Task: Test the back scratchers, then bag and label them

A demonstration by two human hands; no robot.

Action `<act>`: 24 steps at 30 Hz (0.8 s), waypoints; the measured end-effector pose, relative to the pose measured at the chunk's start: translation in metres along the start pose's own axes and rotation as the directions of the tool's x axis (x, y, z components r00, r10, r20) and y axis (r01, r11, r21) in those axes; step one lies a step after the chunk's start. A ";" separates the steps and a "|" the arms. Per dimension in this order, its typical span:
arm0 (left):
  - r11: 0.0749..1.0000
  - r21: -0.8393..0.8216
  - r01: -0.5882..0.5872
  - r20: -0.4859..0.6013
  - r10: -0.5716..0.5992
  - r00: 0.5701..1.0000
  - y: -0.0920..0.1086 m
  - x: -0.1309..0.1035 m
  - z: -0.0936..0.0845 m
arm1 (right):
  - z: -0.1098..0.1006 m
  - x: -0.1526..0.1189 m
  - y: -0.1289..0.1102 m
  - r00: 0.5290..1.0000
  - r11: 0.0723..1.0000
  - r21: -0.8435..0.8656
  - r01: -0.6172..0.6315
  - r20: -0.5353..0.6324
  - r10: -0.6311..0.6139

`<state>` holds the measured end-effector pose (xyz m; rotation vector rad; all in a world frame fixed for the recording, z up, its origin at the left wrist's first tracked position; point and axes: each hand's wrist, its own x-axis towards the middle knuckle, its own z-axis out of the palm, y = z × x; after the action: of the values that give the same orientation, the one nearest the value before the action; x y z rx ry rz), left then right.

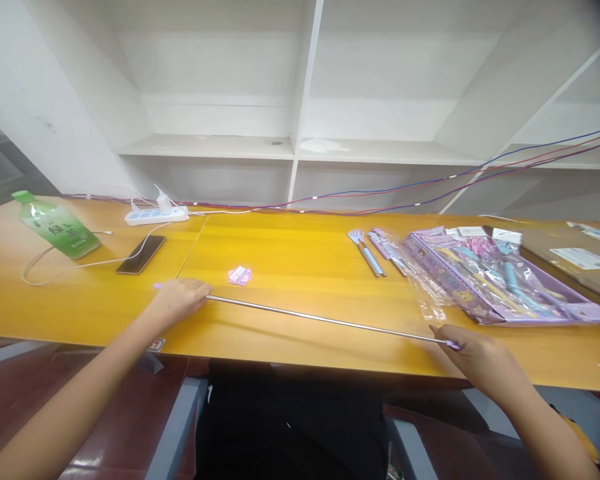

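Observation:
A long, thin metal rod (pixel 320 318) stretches between my two hands above the front part of the table. My left hand (pixel 184 298) is closed around its left end, where a bit of purple handle sticks out. At the other end, my right hand (pixel 473 351) grips the rod near a small purple tip. Behind the rod lies a small pink and purple card (pixel 240 275). Two folded back scratchers, one blue (pixel 367 255) and one purple (pixel 386 249), lie side by side further back, the purple one beside clear plastic wrappers (pixel 427 287).
A purple box (pixel 480 303) of bagged scratchers sits at right, beside a cardboard box (pixel 560 250). At left are a green bottle (pixel 63 229), a phone (pixel 141 255) and a white power strip (pixel 156 215) with cables. White shelves (pixel 205 145) stand behind the table.

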<state>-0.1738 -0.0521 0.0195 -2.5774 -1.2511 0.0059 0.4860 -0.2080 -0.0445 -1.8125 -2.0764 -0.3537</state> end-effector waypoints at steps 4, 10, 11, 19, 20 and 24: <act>0.998 -0.027 0.052 -0.021 -0.052 0.998 0.006 -0.005 -0.008 | -0.005 -0.001 0.011 0.984 0.993 -0.026 -0.117 0.135 0.119; 0.978 -0.032 0.208 0.077 -0.205 0.976 -0.002 -0.011 -0.008 | -0.012 0.005 0.022 0.953 0.965 0.024 -0.260 0.168 0.253; 0.970 -0.013 0.242 0.105 -0.239 0.965 -0.003 -0.009 -0.007 | -0.014 0.010 0.021 0.952 0.962 0.019 -0.274 0.147 0.268; 0.982 -0.125 0.138 0.286 -0.098 0.953 0.102 0.077 -0.016 | -0.001 0.109 -0.149 0.943 0.982 0.017 -0.187 0.283 0.175; 0.982 -0.144 0.119 0.284 -0.074 0.956 0.119 0.089 -0.016 | 0.009 0.118 -0.181 0.944 0.988 0.032 -0.150 0.301 0.134; 0.979 -0.164 0.118 0.267 -0.071 0.961 0.152 0.105 -0.007 | 0.045 0.130 -0.252 0.936 0.990 0.046 -0.136 0.334 0.113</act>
<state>0.0094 -0.0621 0.0007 -2.7341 -1.5322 0.2300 0.2175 -0.1089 -0.0174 -2.0651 -2.1379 0.0630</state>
